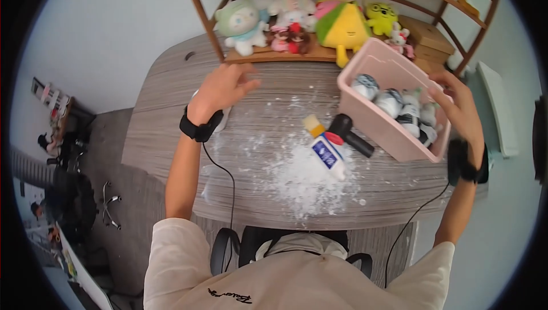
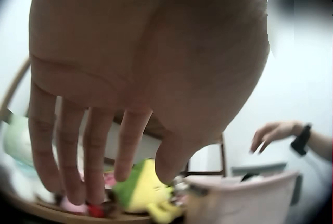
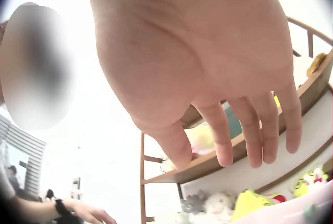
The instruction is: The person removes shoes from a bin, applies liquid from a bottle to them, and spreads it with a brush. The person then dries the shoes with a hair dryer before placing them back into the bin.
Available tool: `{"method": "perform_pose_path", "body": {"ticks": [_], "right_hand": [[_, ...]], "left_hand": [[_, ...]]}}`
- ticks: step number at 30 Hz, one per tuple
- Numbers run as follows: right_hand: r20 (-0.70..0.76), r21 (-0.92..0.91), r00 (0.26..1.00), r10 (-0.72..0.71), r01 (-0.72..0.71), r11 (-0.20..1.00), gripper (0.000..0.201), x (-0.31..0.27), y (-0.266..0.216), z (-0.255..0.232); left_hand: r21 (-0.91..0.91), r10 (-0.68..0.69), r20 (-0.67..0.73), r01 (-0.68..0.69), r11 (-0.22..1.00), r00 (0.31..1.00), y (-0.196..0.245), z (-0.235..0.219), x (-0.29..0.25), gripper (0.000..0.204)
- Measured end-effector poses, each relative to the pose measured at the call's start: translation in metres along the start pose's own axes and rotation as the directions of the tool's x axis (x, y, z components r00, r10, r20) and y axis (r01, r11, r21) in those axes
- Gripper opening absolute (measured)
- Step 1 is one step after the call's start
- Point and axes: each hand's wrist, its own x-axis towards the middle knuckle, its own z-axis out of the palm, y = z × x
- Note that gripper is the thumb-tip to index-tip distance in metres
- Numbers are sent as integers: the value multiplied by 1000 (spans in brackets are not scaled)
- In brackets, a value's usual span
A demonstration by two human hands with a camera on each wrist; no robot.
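My left hand (image 1: 220, 90) is held over the left part of the table, fingers loosely extended and holding nothing. Under its wrist a white object (image 1: 224, 120) shows partly, the rest hidden. My right hand (image 1: 459, 104) hovers by the right rim of a pink plastic bin (image 1: 371, 117), its fingers spread and empty in the right wrist view. Several white-and-grey bundles (image 1: 390, 103) lie inside the bin. Between the hands, a white bottle with a blue label (image 1: 327, 156) lies on white powder (image 1: 297, 187). Beside it are a yellowish brush head (image 1: 313, 125) and a black T-shaped tool (image 1: 351, 136).
A wooden shelf (image 1: 268, 57) with plush toys, among them a green-and-yellow one (image 1: 342, 25), stands along the table's back. A cardboard box (image 1: 425, 39) sits at its right end. Black cables (image 1: 233, 196) run from both wrist straps. An office chair (image 1: 108, 204) stands on the floor at left.
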Motion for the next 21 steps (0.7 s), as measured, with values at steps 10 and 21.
{"method": "perform_pose_path", "body": {"ticks": [10, 21], "right_hand": [[144, 177, 921, -363, 337, 925, 25, -9, -113, 116], [231, 155, 775, -588, 568, 809, 36, -4, -142, 292]], "left_hand": [[238, -363, 2, 352, 905, 932, -136, 72, -107, 49], [31, -154, 32, 153, 988, 988, -33, 99, -124, 40]]}}
